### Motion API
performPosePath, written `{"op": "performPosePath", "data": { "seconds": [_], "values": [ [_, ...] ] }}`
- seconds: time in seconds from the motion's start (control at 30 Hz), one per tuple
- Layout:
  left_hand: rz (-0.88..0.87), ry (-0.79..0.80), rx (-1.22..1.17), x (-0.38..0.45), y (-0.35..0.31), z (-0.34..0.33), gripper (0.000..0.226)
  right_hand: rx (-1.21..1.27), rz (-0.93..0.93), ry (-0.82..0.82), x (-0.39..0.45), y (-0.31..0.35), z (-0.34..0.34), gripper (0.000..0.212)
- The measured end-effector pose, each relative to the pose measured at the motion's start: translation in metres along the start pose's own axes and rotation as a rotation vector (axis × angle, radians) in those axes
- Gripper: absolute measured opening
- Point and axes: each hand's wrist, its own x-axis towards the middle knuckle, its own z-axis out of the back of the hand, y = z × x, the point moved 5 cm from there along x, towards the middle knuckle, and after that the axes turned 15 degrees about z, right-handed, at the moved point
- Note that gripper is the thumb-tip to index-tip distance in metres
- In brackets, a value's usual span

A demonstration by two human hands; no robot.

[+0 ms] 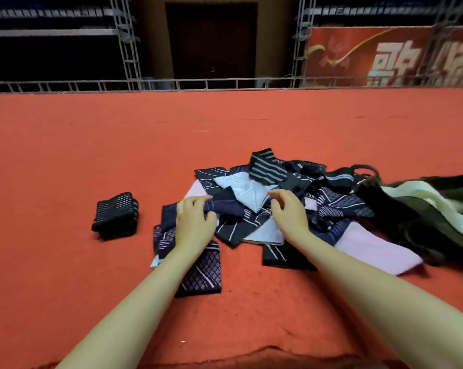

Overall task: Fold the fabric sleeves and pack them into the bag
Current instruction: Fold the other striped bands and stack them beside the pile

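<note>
Setting: a wide red carpeted surface (65, 155), serving as our worktop, backed by a metal truss rail (171, 83), a dark doorway (211, 41) and a red banner (390, 57) with large pale characters.

Item 1, left hand (194, 222): our grip here has the fingers curled down onto a dark navy sleeve (225, 207) at the near-left edge of the heap; we judge it a light grasp, though we cannot tell how firmly the cloth is pinched.

Item 2, right hand (289, 211): fingers loosely spread and curved, hovering over the heap just beside the left grip, holding nothing that we can see.

Item 3, heap of unfolded fabric sleeves (265, 198): directly under and beyond both grips; navy with white line patterns, pale blue, lilac, and one grey-striped piece (267, 166) on the far side. Many pieces, tangled and overlapping.

Item 4, folded striped sleeve bundle (115, 215): set apart on the carpet, to the left of the left grip. The only folded work we can see.

Item 5, dark bag (416, 217): lying slumped, right of the right grip, touching the heap; pale lining or cloth shows at its mouth.

Progress, as we judge it: early. One bundle folded, not yet packed; the heap remains to be folded and bagged.
</note>
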Motion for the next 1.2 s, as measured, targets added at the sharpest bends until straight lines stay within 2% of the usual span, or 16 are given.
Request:
{"op": "performPosePath", "data": {
  "seconds": [0.1, 0.17, 0.3, 0.4, 0.5, 0.6, 0.67, 0.8, 0.93, 1.03, 1.1, 1.2],
  "values": [
    [0.038, 0.093, -0.064, 0.007, -0.024, -0.034, 0.040, -0.186, 0.092, -0.085, 0.010, -0.023, 0.039, 0.024],
    [0.062, 0.144, -0.110, 0.015, -0.033, -0.056, 0.038, -0.240, 0.167, -0.067, 0.024, -0.030, 0.048, 0.028],
    [0.120, 0.224, -0.262, 0.031, -0.052, -0.090, 0.033, -0.285, 0.223, 0.257, 0.058, -0.047, 0.033, 0.046],
    [0.114, 0.270, -0.356, 0.039, -0.072, -0.111, 0.030, -0.121, 0.135, 0.391, 0.064, -0.065, 0.023, 0.044],
    [0.073, 0.278, -0.357, 0.031, -0.075, -0.139, 0.026, 0.083, 0.051, 0.360, 0.059, -0.081, 0.027, 0.053],
    [0.047, 0.087, -0.286, 0.022, -0.069, -0.153, 0.022, 0.119, 0.090, 0.366, 0.055, -0.091, 0.024, 0.059],
    [0.059, 0.022, -0.265, 0.023, -0.069, -0.155, 0.020, 0.111, 0.135, 0.280, 0.055, -0.095, 0.022, 0.050],
    [0.068, 0.015, -0.305, 0.024, -0.070, -0.154, 0.018, 0.020, 0.242, 0.161, 0.052, -0.091, 0.019, 0.033],
    [0.079, 0.018, -0.341, 0.024, -0.070, -0.152, 0.018, 0.044, 0.229, 0.267, 0.050, -0.089, 0.020, 0.044],
    [0.101, 0.042, -0.341, 0.025, -0.067, -0.154, 0.028, 0.071, 0.244, 0.357, 0.055, -0.092, 0.024, 0.044],
    [0.099, 0.043, -0.326, 0.026, -0.066, -0.156, 0.036, 0.035, 0.284, 0.356, 0.056, -0.093, 0.025, 0.037],
    [0.083, 0.035, -0.337, 0.027, -0.067, -0.157, 0.028, -0.079, 0.404, 0.265, 0.053, -0.090, 0.025, 0.026]
  ]
}}
